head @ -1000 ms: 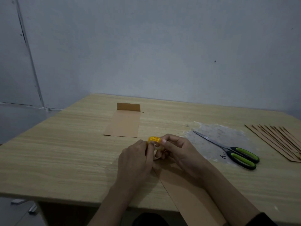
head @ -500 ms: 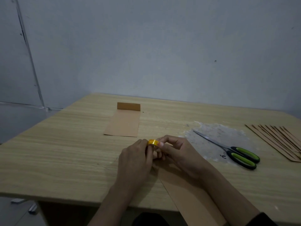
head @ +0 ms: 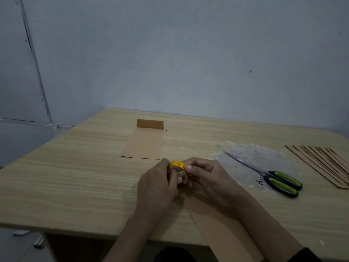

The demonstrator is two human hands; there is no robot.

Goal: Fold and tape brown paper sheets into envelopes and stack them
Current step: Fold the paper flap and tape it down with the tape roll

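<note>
- The left hand (head: 156,188) and the right hand (head: 209,178) meet over the middle of the wooden worktop (head: 75,176), close to its near edge.
- Between them is a small yellow tape roll (head: 177,165) with red print, held a little above the surface.
- The grip of the left hand is closed around the roll: its fingers curl over it from the left side.
- The grip of the right hand is narrow. Its thumb and fingertips pinch at the right edge of the roll. If a tape end is lifted, it is too small to tell.
- Under both hands lies a long brown sheet (head: 217,229), flat, which runs toward the person and goes over the near edge of the worktop.
- Farther away, apart from the hands, a folded envelope (head: 144,144) lies flat. Its short flap (head: 150,123) at the far end stands up. What is inside it does not show.
- To the right, scissors (head: 264,173) with green and black handles lie closed on a whitish patch (head: 255,154).
- At the far right edge, a pile of brown sheets (head: 324,163) is fanned out.
- A dark sleeve (head: 306,256) covers the right forearm near the bottom corner.
</note>
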